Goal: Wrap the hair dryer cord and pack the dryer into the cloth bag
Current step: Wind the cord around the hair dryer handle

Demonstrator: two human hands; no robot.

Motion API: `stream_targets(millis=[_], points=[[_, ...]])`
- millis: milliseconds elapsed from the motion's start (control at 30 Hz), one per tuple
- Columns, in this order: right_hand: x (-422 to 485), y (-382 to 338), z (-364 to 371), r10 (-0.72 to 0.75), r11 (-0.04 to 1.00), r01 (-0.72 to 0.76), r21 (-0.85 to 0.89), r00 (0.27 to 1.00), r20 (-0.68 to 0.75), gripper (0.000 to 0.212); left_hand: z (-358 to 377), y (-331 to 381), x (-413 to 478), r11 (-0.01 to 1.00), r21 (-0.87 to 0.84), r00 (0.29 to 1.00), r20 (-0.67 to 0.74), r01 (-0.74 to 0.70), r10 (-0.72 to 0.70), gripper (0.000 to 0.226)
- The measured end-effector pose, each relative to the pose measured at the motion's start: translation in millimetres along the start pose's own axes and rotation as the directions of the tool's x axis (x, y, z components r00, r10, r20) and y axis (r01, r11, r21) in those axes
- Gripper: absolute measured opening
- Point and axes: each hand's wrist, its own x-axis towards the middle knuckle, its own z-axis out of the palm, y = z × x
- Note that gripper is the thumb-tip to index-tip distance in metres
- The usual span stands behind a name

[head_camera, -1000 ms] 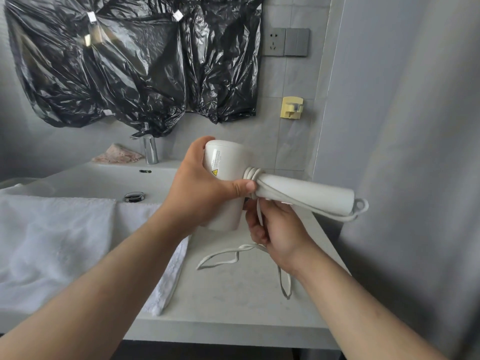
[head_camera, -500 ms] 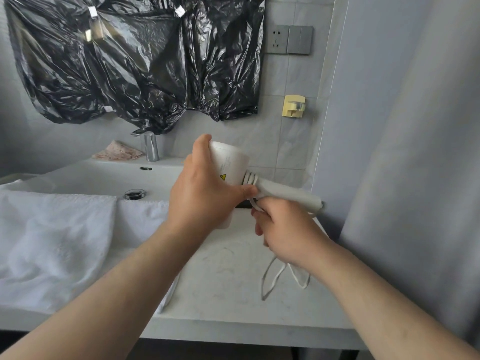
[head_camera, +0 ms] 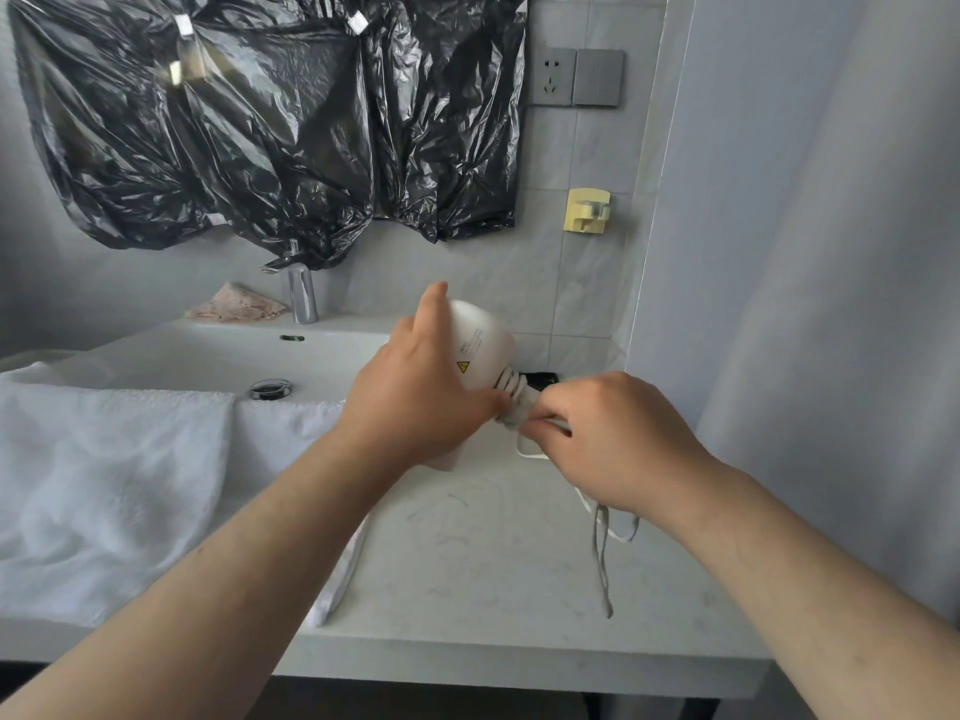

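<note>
My left hand [head_camera: 421, 392] grips the round white body of the hair dryer [head_camera: 480, 345] above the counter. Several turns of the white cord [head_camera: 511, 384] sit around the top of the handle. My right hand [head_camera: 618, 439] covers the rest of the handle and pinches the cord close to those turns. A loose loop of cord [head_camera: 602, 543] hangs from under my right hand down to the counter. I see no cloth bag that I can tell apart from the white cloth on the left.
A white towel [head_camera: 104, 485] lies over the sink's front edge and the counter [head_camera: 493, 589]. Behind are the sink [head_camera: 218, 356], the chrome tap [head_camera: 301, 298], black plastic [head_camera: 270, 122] taped to the wall, a socket [head_camera: 553, 77] and a yellow hook [head_camera: 587, 210]. A grey wall stands right.
My right hand has moved up over the handle and now hides it. The hanging loop of cord has grown shorter and shifted right. The dryer has tilted further away from me.
</note>
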Motion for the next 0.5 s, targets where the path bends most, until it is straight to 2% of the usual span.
stream_targets(millis=[300, 500], points=[[-5, 5, 6, -0.111, 0.994, 0.111, -0.003, 0.991, -0.072, 0.023, -9, 12, 6, 0.995, 0.094, 0.998, -0.032, -0.044, 0.047, 0.110], [-2, 9, 5, -0.041, 0.980, 0.027, 0.197, 0.997, 0.068, 0.019, -14, 14, 6, 0.981, 0.165, 0.994, 0.030, -0.105, 0.101, 0.117]])
